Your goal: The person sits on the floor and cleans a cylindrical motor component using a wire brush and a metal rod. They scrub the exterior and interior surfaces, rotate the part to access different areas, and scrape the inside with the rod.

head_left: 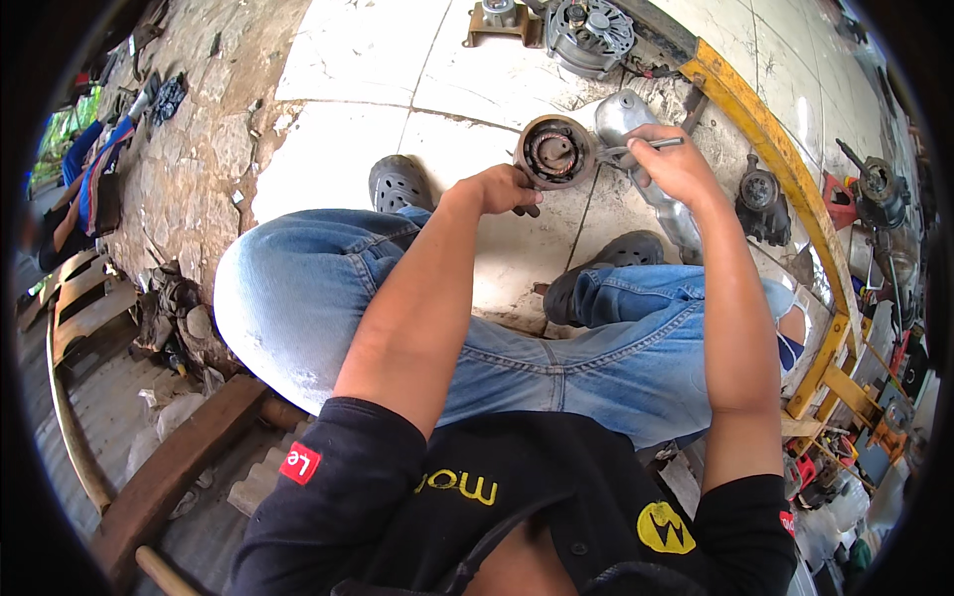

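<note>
A round metal housing (555, 152) is gripped by the left hand (504, 189). A slim tool (667, 143) is pinched by the right hand (675, 165).

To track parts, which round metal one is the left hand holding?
The rusty housing with a coppery ring; the grey slotted part and dark part beside the yellow bar sit untouched.

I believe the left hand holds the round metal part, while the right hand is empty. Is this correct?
The right hand is not empty: the head view shows it holding a slim metal tool. The left hand does hold the round metal part.
</note>
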A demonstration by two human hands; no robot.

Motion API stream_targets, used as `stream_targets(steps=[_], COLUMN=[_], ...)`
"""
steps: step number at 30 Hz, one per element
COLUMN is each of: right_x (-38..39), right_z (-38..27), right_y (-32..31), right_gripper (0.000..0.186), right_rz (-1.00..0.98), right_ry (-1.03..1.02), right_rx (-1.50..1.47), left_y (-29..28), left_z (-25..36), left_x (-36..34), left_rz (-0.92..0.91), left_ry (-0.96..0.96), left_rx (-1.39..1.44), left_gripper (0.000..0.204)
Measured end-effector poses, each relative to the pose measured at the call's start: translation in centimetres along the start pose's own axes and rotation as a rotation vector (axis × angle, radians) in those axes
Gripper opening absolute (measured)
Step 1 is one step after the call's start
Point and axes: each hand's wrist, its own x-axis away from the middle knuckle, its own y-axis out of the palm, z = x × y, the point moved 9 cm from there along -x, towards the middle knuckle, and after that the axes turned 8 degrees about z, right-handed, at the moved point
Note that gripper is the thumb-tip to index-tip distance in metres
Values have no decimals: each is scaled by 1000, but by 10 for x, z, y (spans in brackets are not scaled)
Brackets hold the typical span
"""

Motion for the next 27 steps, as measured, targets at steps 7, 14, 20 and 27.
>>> stream_targets(steps=[7,14,20,27], right_x=[3,14,0,-9], right_z=[2,-1,13,14], right_y=[21,46,-13,-20], right_gripper=[26,28,29,24], right_rz=[-81,-207,16,145], right_ry=[2,-30,50,7], right_rx=[-12,-3,50,48], left_y=[1,4,4,1], left_z=[-9,-10,-11,-20], left_x=[-6,-12,-13,-20], left_rz=[27,4,5,93], left_ry=[-10,18,20,20], left_rx=[-15,19,-8,-91], left_gripper=[43,44,42,46])
